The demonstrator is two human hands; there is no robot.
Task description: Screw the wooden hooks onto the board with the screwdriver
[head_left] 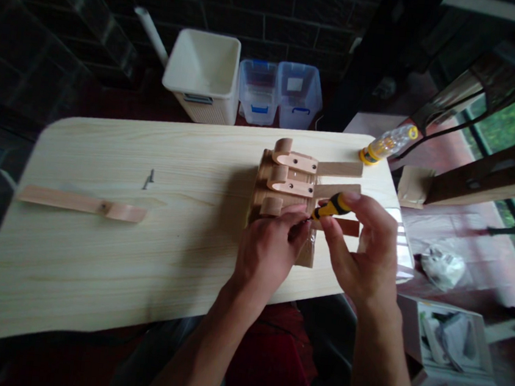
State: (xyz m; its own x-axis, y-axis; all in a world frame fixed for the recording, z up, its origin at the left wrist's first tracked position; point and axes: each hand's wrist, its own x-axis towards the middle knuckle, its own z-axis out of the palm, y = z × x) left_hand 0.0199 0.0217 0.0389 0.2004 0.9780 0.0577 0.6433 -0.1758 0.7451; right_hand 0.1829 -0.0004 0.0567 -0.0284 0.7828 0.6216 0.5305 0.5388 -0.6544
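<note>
My right hand [363, 241] grips a yellow and black screwdriver [333, 207], its tip pointing left and down toward a wooden hook piece. My left hand [273, 244] is closed at that tip, its fingers on the nearest hook [271, 205]; what they pinch is hidden. Two more wooden hooks, the middle one [301, 189] and the far one [305, 162], lie across a wooden board [263, 175], each with two dark screws showing. Wooden strips, one of them at the back [340, 168], stick out to the right.
On the pale tabletop [94, 262], a loose hooked wooden strip [63, 199] and screws [150, 178] lie left. A clear bottle-shaped case with yellow ends [389, 144] stands at the back right corner. Beyond the table are a white bin [201, 64] and clear plastic boxes [298, 93].
</note>
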